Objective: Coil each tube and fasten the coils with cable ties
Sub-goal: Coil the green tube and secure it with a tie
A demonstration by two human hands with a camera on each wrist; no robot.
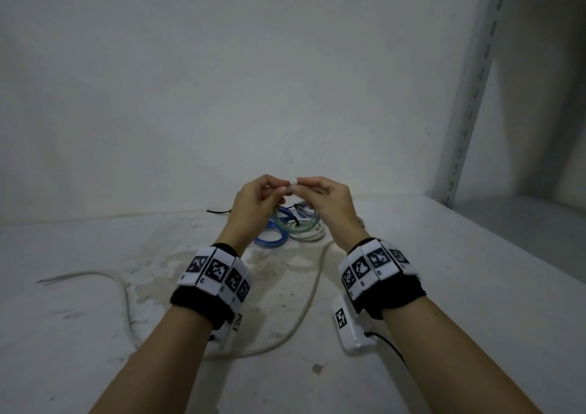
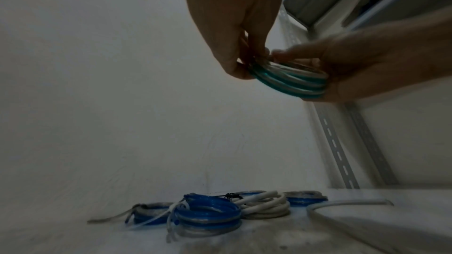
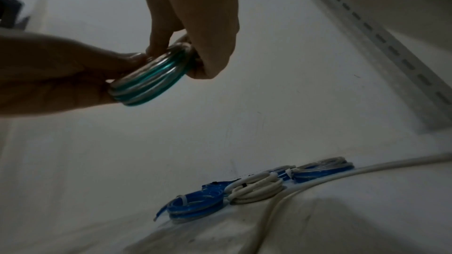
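I hold a coil of teal-green and clear tube (image 1: 295,227) in the air above the white table (image 1: 444,286). My left hand (image 1: 279,191) grips its left side and my right hand (image 1: 304,188) its right side. Both sets of fingertips pinch together at the coil's top, around something small and pale that I cannot make out. The left wrist view shows the coil (image 2: 288,80) edge-on between my left hand (image 2: 254,59) and the right palm. In the right wrist view the coil (image 3: 149,80) sits under my right hand (image 3: 171,49).
Tied coils lie on the table below: blue ones (image 1: 272,239) (image 2: 208,217) (image 3: 195,204) and a white one (image 1: 312,234) (image 2: 264,208) (image 3: 254,190). A long loose white tube (image 1: 310,302) snakes across the table. A black cable tie (image 1: 218,212) lies by the wall. A shelf upright (image 1: 469,96) stands at the right.
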